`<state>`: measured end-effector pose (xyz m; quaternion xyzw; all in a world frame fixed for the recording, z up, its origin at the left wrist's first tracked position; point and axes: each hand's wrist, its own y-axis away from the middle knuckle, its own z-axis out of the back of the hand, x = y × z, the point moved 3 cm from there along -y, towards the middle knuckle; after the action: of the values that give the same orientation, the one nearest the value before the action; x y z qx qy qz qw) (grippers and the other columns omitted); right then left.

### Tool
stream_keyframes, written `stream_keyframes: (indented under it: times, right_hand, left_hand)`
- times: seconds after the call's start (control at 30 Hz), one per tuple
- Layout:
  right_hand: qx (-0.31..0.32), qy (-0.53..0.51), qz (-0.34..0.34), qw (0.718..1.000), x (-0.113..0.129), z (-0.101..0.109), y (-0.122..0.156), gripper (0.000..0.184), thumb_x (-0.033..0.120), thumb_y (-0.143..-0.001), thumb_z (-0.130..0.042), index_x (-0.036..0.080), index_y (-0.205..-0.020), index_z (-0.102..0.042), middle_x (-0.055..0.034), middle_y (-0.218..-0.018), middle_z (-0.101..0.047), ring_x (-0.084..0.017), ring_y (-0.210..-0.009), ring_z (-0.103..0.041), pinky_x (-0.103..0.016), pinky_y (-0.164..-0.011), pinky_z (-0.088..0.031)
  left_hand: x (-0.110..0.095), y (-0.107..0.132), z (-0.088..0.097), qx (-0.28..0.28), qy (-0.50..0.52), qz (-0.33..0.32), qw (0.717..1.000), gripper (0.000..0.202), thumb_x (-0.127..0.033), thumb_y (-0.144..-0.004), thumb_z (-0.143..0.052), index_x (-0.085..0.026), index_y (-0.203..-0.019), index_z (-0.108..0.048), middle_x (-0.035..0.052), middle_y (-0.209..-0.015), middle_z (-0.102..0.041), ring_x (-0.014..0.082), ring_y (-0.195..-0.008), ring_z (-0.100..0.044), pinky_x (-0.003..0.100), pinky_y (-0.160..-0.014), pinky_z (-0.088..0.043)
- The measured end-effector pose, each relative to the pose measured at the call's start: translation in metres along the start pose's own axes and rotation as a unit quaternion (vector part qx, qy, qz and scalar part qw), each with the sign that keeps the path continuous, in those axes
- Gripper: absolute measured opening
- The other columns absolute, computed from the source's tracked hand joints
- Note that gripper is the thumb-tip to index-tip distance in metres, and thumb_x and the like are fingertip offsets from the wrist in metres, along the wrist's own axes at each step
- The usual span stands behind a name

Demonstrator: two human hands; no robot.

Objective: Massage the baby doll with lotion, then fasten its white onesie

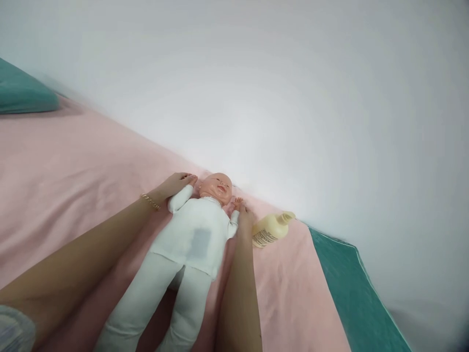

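A baby doll (196, 230) with a white cloth body lies face up, its head at the far end and its legs towards me. My left hand (178, 183) is closed round the doll's raised hand on the left. On the other side, my right hand (246, 219) grips the doll's other arm near the wrist, with the small plastic fingers showing above it. Both doll arms are bent up beside its head. A yellow bottle (271, 229) lies tilted just right of my right hand. My fingertips are partly hidden.
A pink sheet (102, 161) spreads under the doll. At the far left sits a green pillow or cushion (25, 90). Green fabric (351, 283) shows beyond the sheet on the right. A pale wall (256, 88) rises right behind the doll's head.
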<state>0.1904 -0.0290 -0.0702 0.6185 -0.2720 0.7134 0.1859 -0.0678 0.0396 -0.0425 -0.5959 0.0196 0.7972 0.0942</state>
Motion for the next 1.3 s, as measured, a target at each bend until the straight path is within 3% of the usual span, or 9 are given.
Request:
stream_keyframes:
  times: [0.2, 0.33, 0.53, 0.67, 0.8, 0.97, 1.1, 1.17, 1.3]
  right_hand:
    - [-0.065, -0.016, 0.027, 0.997, 0.020, 0.001, 0.011, 0.039, 0.036, -0.093, -0.043, 0.010, -0.111, -0.065, -0.0160, -0.113, -0.071, -0.022, -0.111, -0.064, -0.037, -0.093, -0.054]
    - [-0.083, 0.002, 0.063, 0.995, 0.038, -0.008, 0.033, 0.040, 0.032, -0.099, -0.033, 0.013, -0.114, -0.065, -0.0120, -0.109, -0.070, -0.021, -0.121, -0.059, -0.039, -0.102, -0.050]
    - [-0.053, 0.063, 0.093, 0.992, 0.072, 0.017, 0.076, 0.037, 0.039, -0.094, -0.060, 0.016, -0.122, -0.059, -0.0094, -0.123, -0.062, -0.022, -0.108, -0.063, -0.045, -0.093, -0.054]
    - [-0.033, 0.096, 0.097, 0.990, 0.087, 0.044, 0.117, 0.039, 0.039, -0.094, -0.059, 0.018, -0.127, -0.059, -0.0104, -0.127, -0.062, -0.022, -0.111, -0.062, -0.040, -0.094, -0.053]
    - [-0.032, 0.128, 0.053, 0.990, 0.084, 0.063, 0.165, 0.055, 0.040, -0.090, -0.056, 0.017, -0.139, -0.053, -0.0111, -0.131, -0.064, -0.023, -0.115, -0.063, -0.032, -0.092, -0.051]
    - [0.005, 0.179, -0.038, 0.983, 0.065, 0.081, 0.212, 0.070, 0.047, -0.090, -0.052, 0.021, -0.152, -0.035, -0.0096, -0.132, -0.064, -0.023, -0.114, -0.066, -0.031, -0.088, -0.052]
    - [0.019, 0.215, -0.049, 0.975, 0.053, 0.090, 0.229, 0.075, 0.053, -0.092, -0.046, 0.016, -0.155, -0.030, -0.0149, -0.134, -0.062, -0.029, -0.118, -0.064, -0.037, -0.090, -0.052]
    - [0.025, 0.254, -0.029, 0.966, 0.049, 0.090, 0.232, 0.074, 0.052, -0.091, -0.046, 0.013, -0.153, -0.033, -0.0178, -0.144, -0.053, -0.032, -0.130, -0.054, -0.042, -0.099, -0.047]
    - [0.044, 0.328, 0.016, 0.943, 0.041, 0.087, 0.232, 0.069, 0.045, -0.089, -0.048, 0.005, -0.144, -0.043, -0.0234, -0.151, -0.042, -0.038, -0.146, -0.030, -0.056, -0.115, -0.028]
  left_hand:
    - [-0.010, 0.020, 0.005, -0.074, 0.070, -0.053, 0.993, 0.051, -0.059, -0.087, -0.052, -0.015, -0.106, -0.070, 0.0109, -0.106, -0.073, 0.0265, -0.096, -0.065, 0.033, -0.079, -0.050]
    - [-0.025, 0.047, 0.017, -0.146, 0.140, -0.107, 0.973, 0.048, -0.055, -0.086, -0.058, -0.017, -0.113, -0.068, 0.0107, -0.117, -0.070, 0.0252, -0.102, -0.065, 0.033, -0.084, -0.052]
    - [-0.050, 0.090, 0.034, -0.154, 0.069, -0.153, 0.974, 0.048, -0.044, -0.082, -0.067, -0.023, -0.125, -0.066, 0.0043, -0.127, -0.068, 0.0242, -0.113, -0.062, 0.036, -0.099, -0.048]
    - [-0.055, 0.126, 0.039, -0.176, 0.027, -0.122, 0.976, 0.044, -0.042, -0.080, -0.069, -0.027, -0.122, -0.067, 0.0004, -0.122, -0.070, 0.0237, -0.113, -0.063, 0.035, -0.102, -0.047]
    - [-0.047, 0.170, 0.042, -0.223, 0.026, -0.041, 0.974, 0.039, -0.047, -0.084, -0.065, -0.030, -0.119, -0.067, -0.0022, -0.122, -0.070, 0.0250, -0.114, -0.064, 0.036, -0.098, -0.049]
    - [-0.025, 0.207, 0.050, -0.175, -0.064, 0.072, 0.980, 0.062, -0.049, -0.084, -0.060, -0.030, -0.143, -0.050, 0.0046, -0.125, -0.068, 0.0349, -0.112, -0.064, 0.043, -0.086, -0.053]
    - [-0.010, 0.219, 0.053, -0.109, -0.132, 0.114, 0.979, 0.072, -0.050, -0.088, -0.050, -0.026, -0.154, -0.032, 0.0101, -0.118, -0.070, 0.0398, -0.106, -0.066, 0.046, -0.078, -0.051]
    - [-0.008, 0.221, 0.052, -0.089, -0.161, 0.088, 0.979, 0.060, -0.050, -0.091, -0.044, -0.027, -0.147, -0.041, 0.0107, -0.119, -0.069, 0.0392, -0.104, -0.066, 0.046, -0.079, -0.050]
    - [-0.014, 0.222, 0.045, -0.069, -0.260, 0.002, 0.963, 0.034, -0.042, -0.093, -0.037, -0.024, -0.109, -0.060, 0.0115, -0.109, -0.069, 0.0354, -0.095, -0.066, 0.045, -0.082, -0.046]
